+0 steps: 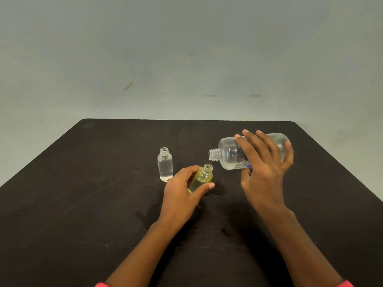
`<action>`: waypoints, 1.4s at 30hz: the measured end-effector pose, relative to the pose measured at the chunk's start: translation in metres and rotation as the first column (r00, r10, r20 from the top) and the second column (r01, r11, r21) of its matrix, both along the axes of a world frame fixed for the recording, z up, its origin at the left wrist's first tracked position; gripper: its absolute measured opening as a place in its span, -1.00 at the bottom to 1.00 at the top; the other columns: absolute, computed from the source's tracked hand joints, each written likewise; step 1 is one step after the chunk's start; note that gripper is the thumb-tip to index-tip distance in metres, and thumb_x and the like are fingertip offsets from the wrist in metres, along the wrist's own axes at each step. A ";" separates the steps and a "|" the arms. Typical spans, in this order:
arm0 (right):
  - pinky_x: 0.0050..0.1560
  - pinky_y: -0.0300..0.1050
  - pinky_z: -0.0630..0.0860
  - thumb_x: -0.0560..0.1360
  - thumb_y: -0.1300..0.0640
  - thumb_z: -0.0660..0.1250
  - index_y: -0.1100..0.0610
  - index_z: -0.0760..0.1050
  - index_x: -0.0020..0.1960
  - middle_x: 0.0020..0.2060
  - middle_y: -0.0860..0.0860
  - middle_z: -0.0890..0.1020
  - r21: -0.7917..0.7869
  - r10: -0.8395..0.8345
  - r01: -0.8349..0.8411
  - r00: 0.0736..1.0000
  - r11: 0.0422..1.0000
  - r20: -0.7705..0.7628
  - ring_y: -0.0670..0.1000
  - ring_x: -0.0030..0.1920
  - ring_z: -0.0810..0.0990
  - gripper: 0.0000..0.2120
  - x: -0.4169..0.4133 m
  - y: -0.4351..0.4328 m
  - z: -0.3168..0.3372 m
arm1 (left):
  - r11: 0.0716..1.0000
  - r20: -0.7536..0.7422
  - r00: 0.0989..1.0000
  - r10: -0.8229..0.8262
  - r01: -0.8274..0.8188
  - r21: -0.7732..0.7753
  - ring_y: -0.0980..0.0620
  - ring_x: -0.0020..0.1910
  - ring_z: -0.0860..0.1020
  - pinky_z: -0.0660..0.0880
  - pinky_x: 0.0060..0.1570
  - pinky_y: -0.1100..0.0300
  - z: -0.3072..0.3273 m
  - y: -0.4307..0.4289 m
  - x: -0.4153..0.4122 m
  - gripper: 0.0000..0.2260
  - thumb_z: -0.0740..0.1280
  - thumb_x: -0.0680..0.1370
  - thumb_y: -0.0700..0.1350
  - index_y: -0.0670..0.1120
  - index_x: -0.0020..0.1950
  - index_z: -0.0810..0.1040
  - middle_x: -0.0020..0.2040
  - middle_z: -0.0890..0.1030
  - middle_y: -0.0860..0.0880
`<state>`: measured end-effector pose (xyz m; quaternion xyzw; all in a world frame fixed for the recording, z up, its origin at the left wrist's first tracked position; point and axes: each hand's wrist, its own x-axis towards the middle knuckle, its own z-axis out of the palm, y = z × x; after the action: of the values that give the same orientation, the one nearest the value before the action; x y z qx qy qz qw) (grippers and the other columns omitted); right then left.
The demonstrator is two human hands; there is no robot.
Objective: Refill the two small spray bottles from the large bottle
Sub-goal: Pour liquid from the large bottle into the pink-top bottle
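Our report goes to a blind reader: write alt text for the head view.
A right hand tips a large clear plastic bottle, trickling liquid into a small yellowish bottle tilted in the left hand. A second small clear uncapped bottle stands upright beside it on the dark table.

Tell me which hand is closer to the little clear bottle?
Left. The left hand, gripping the yellow bottle, is just beside the clear bottle; the right hand holds the big bottle farther right.
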<state>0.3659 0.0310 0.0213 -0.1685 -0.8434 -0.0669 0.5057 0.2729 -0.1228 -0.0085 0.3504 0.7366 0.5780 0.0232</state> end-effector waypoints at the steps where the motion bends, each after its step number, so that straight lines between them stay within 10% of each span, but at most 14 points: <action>1: 0.42 0.28 0.00 0.22 0.48 0.43 0.00 0.40 0.33 0.30 -0.03 0.51 0.000 0.000 0.000 1.000 1.000 -0.001 0.04 0.37 0.40 -0.23 0.000 0.000 0.000 | 1.000 0.003 1.000 0.000 0.000 0.001 0.22 -0.04 0.58 0.53 0.03 0.20 0.000 0.000 0.000 -0.74 0.52 0.37 -0.03 0.11 0.02 0.58 -0.07 0.64 0.14; 42: 0.42 0.28 -0.01 0.23 0.48 0.43 -0.01 0.38 0.34 0.30 -0.03 0.51 0.003 -0.001 0.001 1.000 1.000 -0.001 0.05 0.37 0.39 -0.23 -0.001 0.001 0.000 | 1.000 -0.020 1.000 0.008 -0.008 -0.007 0.24 -0.03 0.57 0.52 0.02 0.25 0.001 0.000 -0.001 -0.72 0.52 0.37 -0.03 0.22 -0.01 0.53 -0.07 0.63 0.16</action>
<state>0.3653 0.0319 0.0216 -0.1681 -0.8430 -0.0685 0.5064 0.2722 -0.1227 -0.0078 0.3531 0.7401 0.5722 0.0148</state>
